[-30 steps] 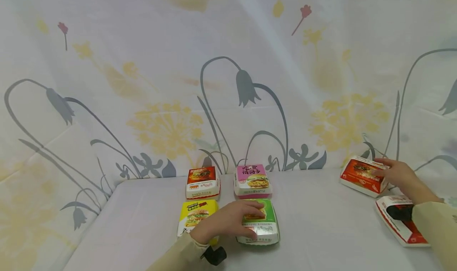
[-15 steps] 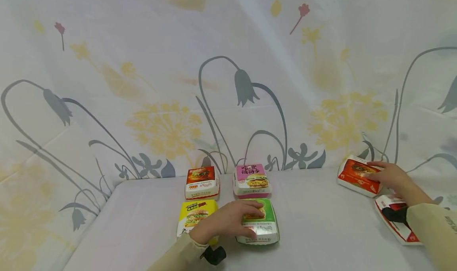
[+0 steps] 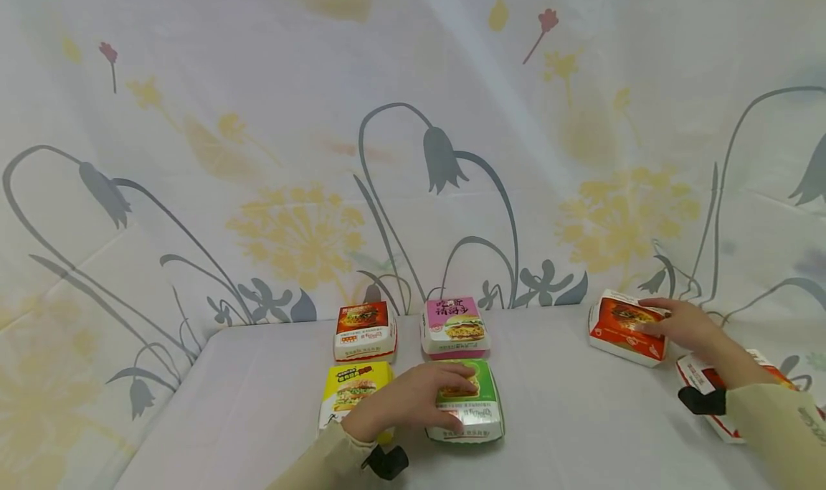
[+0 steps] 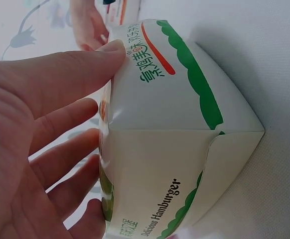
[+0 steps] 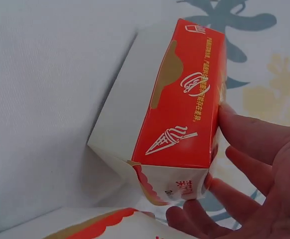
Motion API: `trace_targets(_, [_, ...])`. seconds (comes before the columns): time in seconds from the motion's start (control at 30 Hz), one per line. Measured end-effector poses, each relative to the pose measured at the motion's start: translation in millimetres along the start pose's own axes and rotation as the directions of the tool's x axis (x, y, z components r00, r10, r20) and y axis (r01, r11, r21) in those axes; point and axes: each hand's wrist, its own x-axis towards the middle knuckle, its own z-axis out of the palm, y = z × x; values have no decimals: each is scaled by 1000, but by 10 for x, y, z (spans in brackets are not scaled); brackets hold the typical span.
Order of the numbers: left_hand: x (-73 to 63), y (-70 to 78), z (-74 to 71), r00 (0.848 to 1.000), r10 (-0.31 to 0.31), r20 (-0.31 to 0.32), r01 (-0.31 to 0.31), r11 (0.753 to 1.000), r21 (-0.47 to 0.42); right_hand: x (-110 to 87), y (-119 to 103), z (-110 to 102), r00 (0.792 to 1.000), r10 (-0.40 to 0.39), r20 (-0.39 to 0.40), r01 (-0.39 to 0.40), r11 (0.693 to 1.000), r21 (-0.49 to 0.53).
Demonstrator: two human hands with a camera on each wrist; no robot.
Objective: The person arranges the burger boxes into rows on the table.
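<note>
In the head view my left hand [image 3: 426, 400] rests on a green-and-white hamburger box [image 3: 487, 397]. In the left wrist view its thumb lies against the edge of the hamburger box [image 4: 155, 164], and its loosely bent fingers extend over the printed top. At the right, my right hand [image 3: 693, 330] touches a red hamburger box [image 3: 613, 325], which sits turned at an angle. The right wrist view has the thumb at the top edge of this red hamburger box [image 5: 180, 109] and the fingers along its white end. Contact by the farther fingertips is partly hidden.
A yellow box [image 3: 345, 382] stands left of the green one. Behind them are a red box [image 3: 364, 332] and a pink box [image 3: 457, 328], side by side. Another red-and-white box [image 3: 697, 375] lies partly under the right forearm. A flower-printed cloth [image 3: 413, 210] hangs behind the table.
The right hand and its red box have shifted left and slightly nearer along the table. My left hand stays on the green box.
</note>
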Motion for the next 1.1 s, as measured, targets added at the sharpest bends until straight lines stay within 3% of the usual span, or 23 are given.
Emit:
trace_targets(0.17, [0,-4,3,1000,9,-3,-9,1000,13,-16,-102,94,999,-33,1,33,999,-31])
trace_targets(0.4, [9,25,-14,1000,-16,5,16,1000,-1,-95,-270,235,998,-55,19,54,998,43])
trace_targets(0.6, [9,21,-17,1000,-25,9,24,1000,14,-114,-392,394,994,-112,-16,112,994,2])
trace_targets(1.1, [-32,58,-46,1000,-28,13,28,998,48,-155,-659,838,975,-183,-127,185,983,7])
